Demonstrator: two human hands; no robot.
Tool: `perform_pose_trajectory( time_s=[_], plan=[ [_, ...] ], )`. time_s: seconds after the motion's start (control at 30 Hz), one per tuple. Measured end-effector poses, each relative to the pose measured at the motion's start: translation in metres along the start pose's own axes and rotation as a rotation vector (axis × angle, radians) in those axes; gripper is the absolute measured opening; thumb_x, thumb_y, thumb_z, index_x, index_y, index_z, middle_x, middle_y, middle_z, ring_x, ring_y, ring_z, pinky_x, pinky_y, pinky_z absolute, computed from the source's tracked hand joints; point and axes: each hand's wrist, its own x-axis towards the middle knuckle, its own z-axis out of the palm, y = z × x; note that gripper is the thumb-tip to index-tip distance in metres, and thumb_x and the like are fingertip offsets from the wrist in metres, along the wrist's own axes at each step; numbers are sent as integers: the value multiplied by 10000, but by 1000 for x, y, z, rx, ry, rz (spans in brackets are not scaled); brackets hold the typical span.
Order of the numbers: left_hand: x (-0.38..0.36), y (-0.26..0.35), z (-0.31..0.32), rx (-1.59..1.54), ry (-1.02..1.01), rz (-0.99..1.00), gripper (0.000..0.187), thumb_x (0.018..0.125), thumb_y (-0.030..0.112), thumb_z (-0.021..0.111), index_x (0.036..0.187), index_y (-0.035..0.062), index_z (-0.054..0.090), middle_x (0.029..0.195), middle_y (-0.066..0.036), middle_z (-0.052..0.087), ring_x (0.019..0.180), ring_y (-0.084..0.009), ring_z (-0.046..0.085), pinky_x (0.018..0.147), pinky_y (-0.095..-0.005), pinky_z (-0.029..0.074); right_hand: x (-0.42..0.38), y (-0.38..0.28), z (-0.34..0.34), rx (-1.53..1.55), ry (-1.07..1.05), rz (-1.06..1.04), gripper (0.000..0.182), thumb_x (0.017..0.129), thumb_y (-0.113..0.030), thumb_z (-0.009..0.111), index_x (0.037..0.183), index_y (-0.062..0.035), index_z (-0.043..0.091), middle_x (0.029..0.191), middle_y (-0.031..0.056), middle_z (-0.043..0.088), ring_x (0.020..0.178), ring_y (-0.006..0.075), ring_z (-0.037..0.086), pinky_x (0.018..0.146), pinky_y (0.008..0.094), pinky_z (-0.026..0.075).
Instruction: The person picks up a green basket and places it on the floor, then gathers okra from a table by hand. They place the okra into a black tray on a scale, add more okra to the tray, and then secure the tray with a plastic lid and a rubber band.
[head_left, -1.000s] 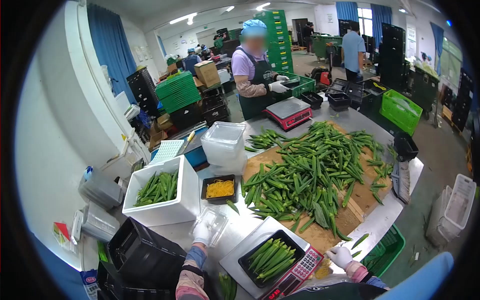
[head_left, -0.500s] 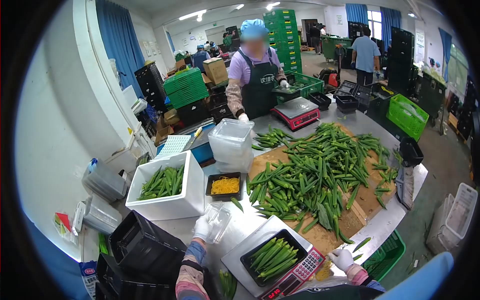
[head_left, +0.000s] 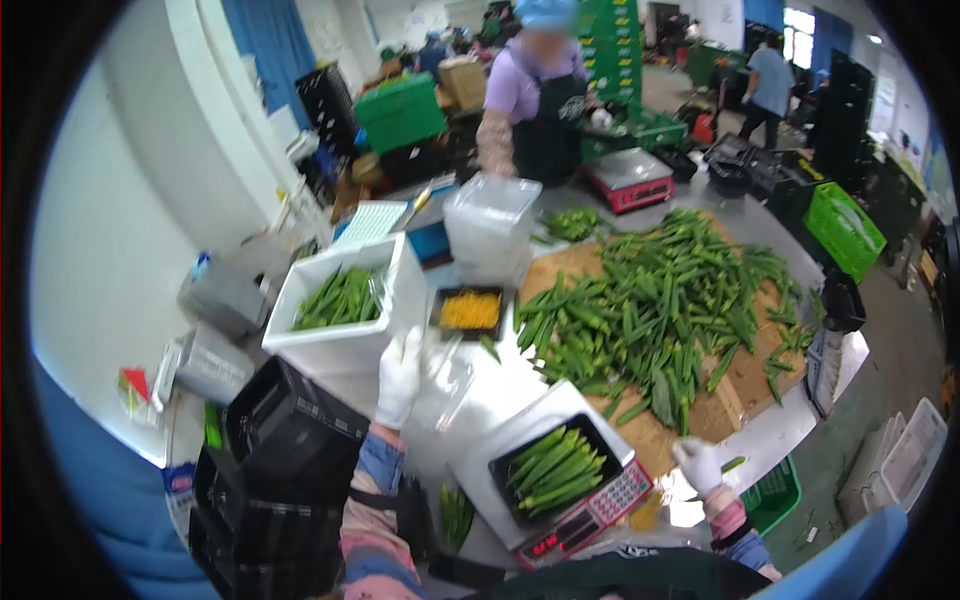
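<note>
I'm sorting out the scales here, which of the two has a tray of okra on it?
The near scale, by the right hand: a black tray of okra sits on it. The far red scale, by the co-worker, carries nothing.

Item count: two gloved hands of the wearer, left hand (head_left: 400, 375) and right hand (head_left: 697, 465); two weighing scales, near scale (head_left: 590, 500) and far scale (head_left: 630, 180); one black tray of okra (head_left: 550, 468); one white foam box (head_left: 340, 340); one small tray of yellow bands (head_left: 470, 310); one loose okra pile (head_left: 660, 300)
</note>
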Motion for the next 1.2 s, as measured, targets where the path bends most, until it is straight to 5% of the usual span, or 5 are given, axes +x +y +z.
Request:
perform_pose_trajectory(
  time_s=[0.07,0.33,0.53,1.07,1.2],
  plan=[
    [-12,27,10,-541,-162,-168,285,1050,293,526,1063,23,617,794,0,601,690,-91,589,645,-246,496,23,-46,-9,146,-16,-74,224,903,-171,674,1045,-6,725,934,181,728,842,269,726,759,338,564],
    [-94,92,57,-860,-620,-386,289,1019,322,570,1006,35,598,830,-72,624,706,-175,624,642,-310,529,57,-193,-18,1344,-591,39,468,1050,-279,497,1375,58,498,1255,129,635,1065,172,632,935,322,498],
    [-118,97,65,-705,-594,-420,251,1019,219,563,1164,16,551,852,-58,609,713,-170,606,653,-297,505,37,-167,-33,1641,-829,105,367,983,-245,632,1204,44,587,959,63,665,866,183,641,860,321,517],
    [-128,94,85,-714,-490,-587,370,965,152,639,1286,16,516,1092,-103,639,942,-237,676,862,-410,572,2,-145,-62,935,-280,-4,154,903,-147,681,836,-42,593,798,3,604,694,77,516,639,222,400],
    [-88,28,42,-638,-56,-298,244,960,141,632,1167,29,566,1011,-79,645,902,-190,653,777,-335,549,-1,-123,-84,883,-101,-6,135,941,-143,654,882,-33,603,926,32,642,767,91,548,722,238,432]
  ],
)
